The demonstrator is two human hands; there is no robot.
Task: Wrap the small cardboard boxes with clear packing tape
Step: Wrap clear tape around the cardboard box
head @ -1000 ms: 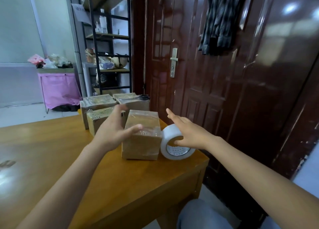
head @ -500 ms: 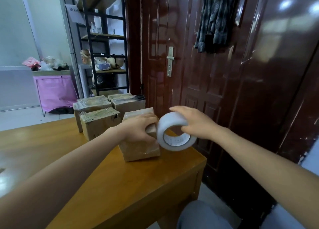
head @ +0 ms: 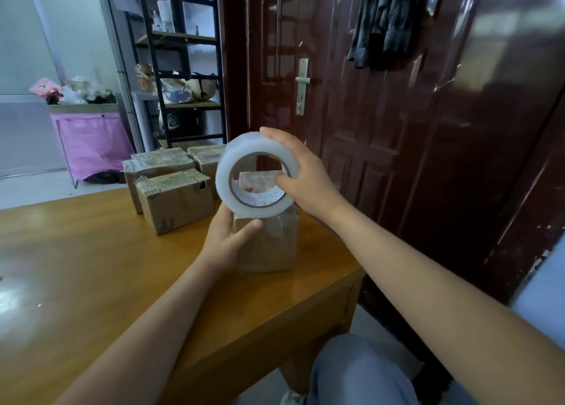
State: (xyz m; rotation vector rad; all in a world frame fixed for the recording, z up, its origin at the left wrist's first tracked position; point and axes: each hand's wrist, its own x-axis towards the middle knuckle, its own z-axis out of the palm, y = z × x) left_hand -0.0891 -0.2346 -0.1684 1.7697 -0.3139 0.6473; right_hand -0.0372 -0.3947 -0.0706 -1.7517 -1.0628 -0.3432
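The tape roll is held in the right hand, the box steadied by the left hand; the tape's free end must next be found.

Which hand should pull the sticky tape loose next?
Probably the left hand. It only holds the near box, its thumb just under the tape roll. The right hand already grips that roll, thumb through its core.

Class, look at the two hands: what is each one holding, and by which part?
The right hand grips the tape roll by its rim, thumb inside the core. The left hand holds the near cardboard box by its upper left corner.
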